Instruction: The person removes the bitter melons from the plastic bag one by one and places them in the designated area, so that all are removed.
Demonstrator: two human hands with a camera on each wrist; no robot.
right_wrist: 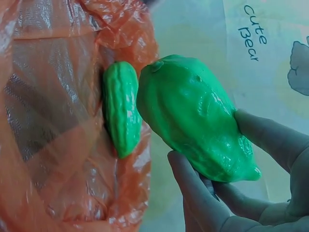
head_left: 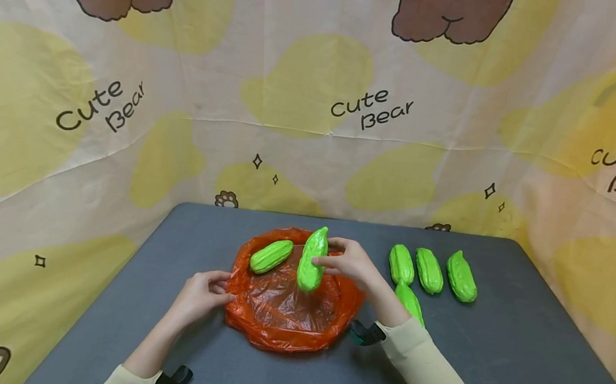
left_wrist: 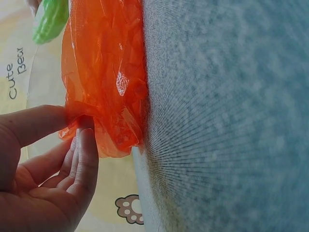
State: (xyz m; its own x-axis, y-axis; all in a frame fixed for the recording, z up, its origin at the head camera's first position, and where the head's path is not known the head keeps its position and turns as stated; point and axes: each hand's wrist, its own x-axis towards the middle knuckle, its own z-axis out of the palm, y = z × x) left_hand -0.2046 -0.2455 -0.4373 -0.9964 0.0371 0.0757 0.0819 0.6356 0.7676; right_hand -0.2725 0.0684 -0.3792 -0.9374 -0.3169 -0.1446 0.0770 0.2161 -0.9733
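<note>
My right hand (head_left: 350,261) grips a bright green bitter melon (head_left: 312,261) between thumb and fingers, over the right half of an orange-red plastic bag (head_left: 292,339). The bag lies spread on the table with its mouth facing up. A second bitter melon (right_wrist: 122,108) lies inside it, toward the back left. At the bag's left side, my left hand (head_left: 201,296) pinches the rim, with thumb and fingertips on the plastic (left_wrist: 108,72). In the right wrist view, the held melon (right_wrist: 193,116) points its pale tip toward the palm.
Right of the bag, several more bitter melons (head_left: 430,272) lie on the dark grey table (head_left: 515,364), one partly hidden behind my right forearm. A printed cloth (head_left: 306,104) hangs at the table's back edge. Each wrist wears a dark band (head_left: 173,382).
</note>
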